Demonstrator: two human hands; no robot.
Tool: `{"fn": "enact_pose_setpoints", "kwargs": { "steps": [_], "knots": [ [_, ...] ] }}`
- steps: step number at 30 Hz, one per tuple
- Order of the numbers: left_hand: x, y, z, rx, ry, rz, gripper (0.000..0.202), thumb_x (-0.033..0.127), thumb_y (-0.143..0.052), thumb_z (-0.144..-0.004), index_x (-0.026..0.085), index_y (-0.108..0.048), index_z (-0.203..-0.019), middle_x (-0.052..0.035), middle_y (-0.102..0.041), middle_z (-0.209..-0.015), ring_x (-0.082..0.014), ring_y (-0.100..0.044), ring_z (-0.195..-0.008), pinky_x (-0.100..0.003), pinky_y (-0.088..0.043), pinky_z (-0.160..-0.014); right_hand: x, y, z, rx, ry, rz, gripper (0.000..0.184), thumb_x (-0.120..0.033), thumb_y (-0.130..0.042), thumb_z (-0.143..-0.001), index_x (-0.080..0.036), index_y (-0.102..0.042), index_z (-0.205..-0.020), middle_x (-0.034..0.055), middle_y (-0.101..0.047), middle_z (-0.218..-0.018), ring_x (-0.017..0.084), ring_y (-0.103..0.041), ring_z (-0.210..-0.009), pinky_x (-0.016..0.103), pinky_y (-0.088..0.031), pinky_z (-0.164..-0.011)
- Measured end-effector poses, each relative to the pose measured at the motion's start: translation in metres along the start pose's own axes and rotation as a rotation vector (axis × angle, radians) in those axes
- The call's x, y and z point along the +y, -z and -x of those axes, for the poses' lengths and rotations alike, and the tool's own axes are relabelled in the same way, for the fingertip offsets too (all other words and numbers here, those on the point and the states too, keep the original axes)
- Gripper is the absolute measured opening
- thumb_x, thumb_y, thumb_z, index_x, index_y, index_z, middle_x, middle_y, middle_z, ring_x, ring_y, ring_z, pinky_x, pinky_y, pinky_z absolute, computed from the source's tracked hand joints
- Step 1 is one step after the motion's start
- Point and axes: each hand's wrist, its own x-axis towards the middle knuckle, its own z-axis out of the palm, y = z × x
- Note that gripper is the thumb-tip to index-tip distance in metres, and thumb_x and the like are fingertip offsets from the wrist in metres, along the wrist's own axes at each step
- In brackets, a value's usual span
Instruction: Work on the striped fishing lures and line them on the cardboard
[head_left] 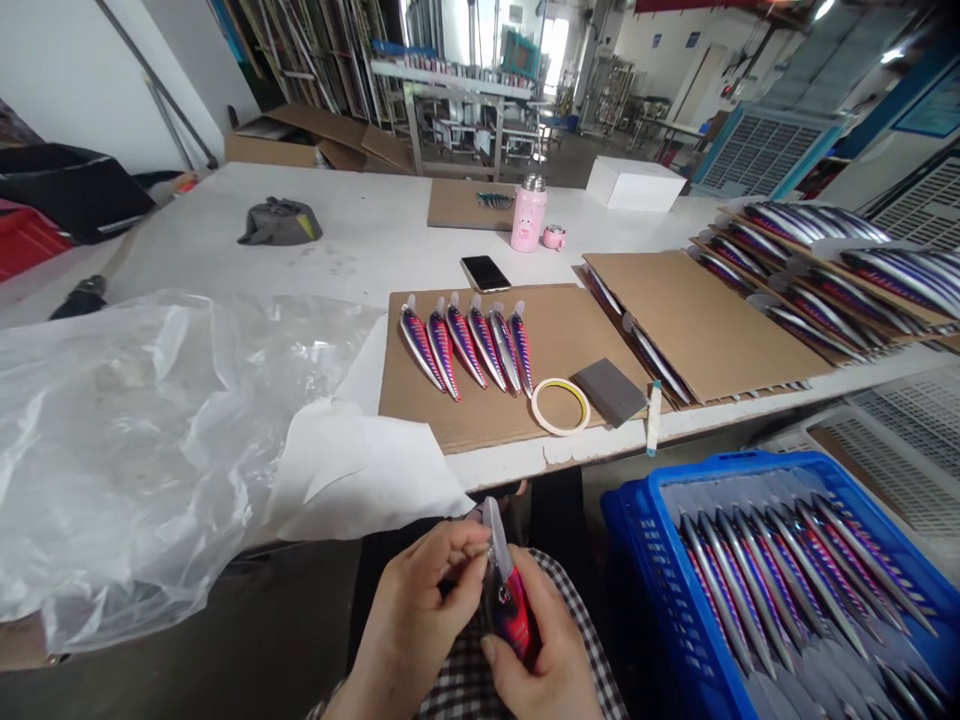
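Observation:
Low in the head view, over my lap, both hands hold one red and purple fishing lure with a clear plastic lip pointing up. My right hand wraps round the lure's body from below. My left hand pinches the top of the lure near the lip with fingertips. On the white table in front, several finished lures lie side by side on a cardboard sheet. A roll of tape and a grey sanding block rest on that sheet's near edge.
A blue crate full of lures stands at my right. Crumpled clear plastic and white paper cover the table's left. More cardboard sheets with lures, a phone, a pink bottle and a white box lie beyond.

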Motion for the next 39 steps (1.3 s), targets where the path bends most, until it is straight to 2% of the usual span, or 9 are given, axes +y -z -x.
{"fn": "enact_pose_setpoints", "kwargs": {
  "steps": [5, 11, 24, 29, 33, 39],
  "knots": [
    [0.007, 0.002, 0.0, 0.037, -0.021, -0.075, 0.014, 0.018, -0.056, -0.08, 0.026, -0.062, -0.091, 0.0041, -0.069, -0.076, -0.0119, -0.069, -0.066, -0.018, -0.055, -0.063, 0.0, -0.001, 0.001, 0.022, 0.029, 0.054, 0.076, -0.006, -0.058, -0.062, -0.027, -0.042, -0.133, 0.0026, -0.056, -0.131, 0.025, -0.052, -0.121, 0.038, -0.041, -0.104],
    [0.012, 0.004, -0.001, 0.031, 0.011, -0.029, 0.015, 0.017, -0.06, -0.078, 0.026, -0.063, -0.089, 0.0064, -0.072, -0.078, -0.0095, -0.069, -0.069, -0.014, -0.054, -0.065, 0.0, 0.0, 0.0, 0.001, 0.04, 0.045, 0.077, -0.006, -0.058, -0.062, -0.027, -0.042, -0.133, 0.0027, -0.056, -0.131, 0.025, -0.052, -0.121, 0.039, -0.042, -0.103],
    [0.012, 0.005, -0.002, 0.024, -0.016, -0.122, 0.016, 0.017, -0.052, -0.08, 0.023, -0.062, -0.09, 0.0021, -0.069, -0.075, -0.0119, -0.069, -0.065, -0.019, -0.056, -0.062, -0.003, 0.002, -0.002, 0.02, 0.068, 0.114, 0.073, -0.009, -0.057, -0.064, -0.026, -0.041, -0.133, 0.0027, -0.058, -0.129, 0.027, -0.054, -0.119, 0.04, -0.045, -0.101],
    [0.014, 0.005, -0.002, 0.027, -0.024, -0.1, 0.017, 0.016, -0.056, -0.078, 0.026, -0.062, -0.09, 0.0051, -0.07, -0.077, -0.0096, -0.068, -0.065, -0.015, -0.055, -0.062, -0.003, 0.003, -0.002, 0.038, 0.112, 0.168, 0.074, -0.01, -0.057, -0.066, -0.026, -0.039, -0.136, 0.0038, -0.058, -0.129, 0.028, -0.055, -0.118, 0.041, -0.047, -0.099],
    [0.015, 0.007, -0.002, 0.017, 0.0, -0.076, 0.015, 0.017, -0.058, -0.077, 0.026, -0.062, -0.088, 0.007, -0.071, -0.079, -0.0085, -0.069, -0.067, -0.014, -0.054, -0.064, -0.002, 0.003, -0.002, 0.034, 0.117, 0.179, 0.074, -0.01, -0.058, -0.067, -0.027, -0.038, -0.137, 0.0035, -0.058, -0.129, 0.028, -0.055, -0.117, 0.041, -0.047, -0.099],
    [0.012, 0.007, -0.001, 0.019, 0.058, -0.051, 0.013, 0.019, -0.057, -0.079, 0.025, -0.063, -0.089, 0.0047, -0.072, -0.08, -0.0106, -0.07, -0.073, -0.016, -0.054, -0.067, -0.003, 0.004, -0.003, 0.016, 0.114, 0.155, 0.075, -0.009, -0.058, -0.066, -0.027, -0.039, -0.136, 0.0029, -0.057, -0.13, 0.027, -0.054, -0.119, 0.04, -0.046, -0.1]
  ]
}}
